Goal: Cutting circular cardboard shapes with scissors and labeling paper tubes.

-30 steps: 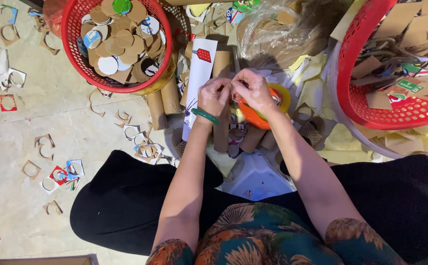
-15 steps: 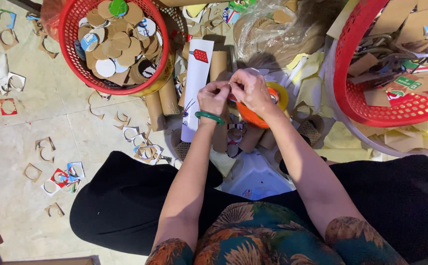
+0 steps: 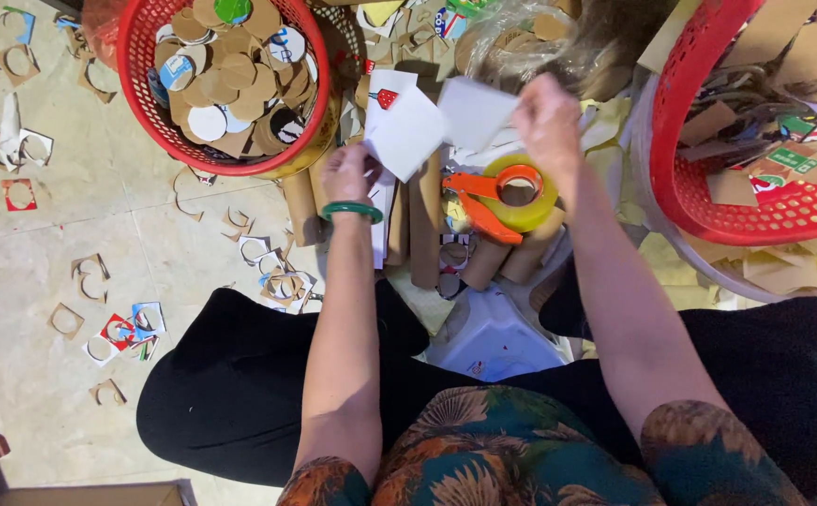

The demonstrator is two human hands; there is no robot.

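My left hand (image 3: 350,173), with a green bangle (image 3: 352,210) on the wrist, holds a white paper piece (image 3: 406,133) tilted up in front of me. My right hand (image 3: 547,120) is further right and holds a second white piece (image 3: 477,111). The two pieces are apart. Below my right hand lies an orange tape dispenser (image 3: 483,201) with a yellow tape roll (image 3: 521,192). Cardboard tubes (image 3: 424,225) lie side by side under my hands.
A red basket (image 3: 150,136) of cardboard discs stands at the upper left; another red basket (image 3: 699,197) of cardboard scraps at the right. Cut-out card frames (image 3: 108,328) litter the tiled floor at left. A clear plastic bag (image 3: 521,28) lies ahead.
My hands were together over the tape dispenser; now they have drawn apart, each with a white piece, and the dispenser is uncovered.
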